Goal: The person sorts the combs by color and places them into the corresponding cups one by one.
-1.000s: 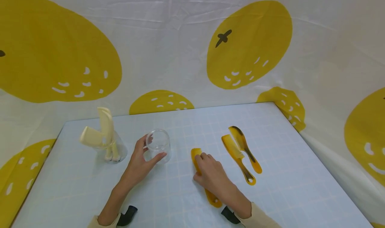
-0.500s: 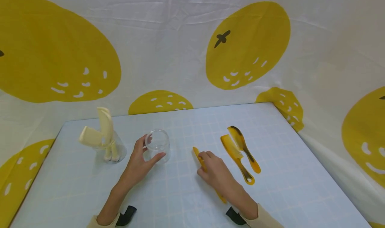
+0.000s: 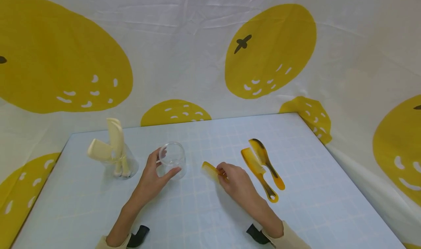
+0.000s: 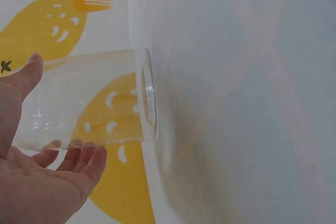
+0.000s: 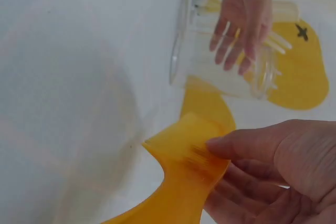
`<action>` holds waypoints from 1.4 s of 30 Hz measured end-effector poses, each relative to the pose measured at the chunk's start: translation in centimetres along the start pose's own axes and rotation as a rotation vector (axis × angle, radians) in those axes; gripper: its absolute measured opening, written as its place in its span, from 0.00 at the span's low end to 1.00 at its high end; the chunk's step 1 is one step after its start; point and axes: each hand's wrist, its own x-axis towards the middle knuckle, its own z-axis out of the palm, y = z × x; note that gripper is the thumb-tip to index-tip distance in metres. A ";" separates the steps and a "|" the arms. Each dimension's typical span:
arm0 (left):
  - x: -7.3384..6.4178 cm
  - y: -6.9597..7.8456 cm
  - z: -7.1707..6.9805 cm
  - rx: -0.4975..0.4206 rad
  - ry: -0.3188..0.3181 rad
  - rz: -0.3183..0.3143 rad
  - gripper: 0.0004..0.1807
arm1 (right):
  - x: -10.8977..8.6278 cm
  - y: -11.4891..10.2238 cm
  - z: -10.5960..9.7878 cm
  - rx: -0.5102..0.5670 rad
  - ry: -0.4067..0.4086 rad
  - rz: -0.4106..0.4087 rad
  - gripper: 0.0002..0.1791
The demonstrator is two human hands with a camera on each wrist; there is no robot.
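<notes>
Lifted off the table (image 3: 204, 219) since earlier, amber comb (image 3: 210, 169) sits pinched in R hand (image 3: 237, 185) w/ teeth toward empty glass (image 3: 172, 159), which L hand (image 3: 152, 177) grips upright; pick-up step, next needs aiming over rim.

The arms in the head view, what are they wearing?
Both hands are bare: the left hand and the right hand wear no gloves or rings that show. Each arm ends near the picture's bottom edge in a cream-beige sleeve, pushed back from the forearm. At each wrist sits a small black device, one on the left and one on the right.
</notes>
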 end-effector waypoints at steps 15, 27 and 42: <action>0.1 0.1 0.2 -0.022 -0.012 0.005 0.49 | 2.0 -0.5 -2.6 0.141 0.033 0.080 0.08; 0.1 0.1 0.1 -0.013 -0.008 0.007 0.49 | 3.6 -1.1 -4.1 0.287 0.103 0.065 0.11; 0.0 0.1 0.0 -0.001 -0.006 -0.004 0.49 | 5.2 -2.4 -5.2 0.413 0.289 0.013 0.13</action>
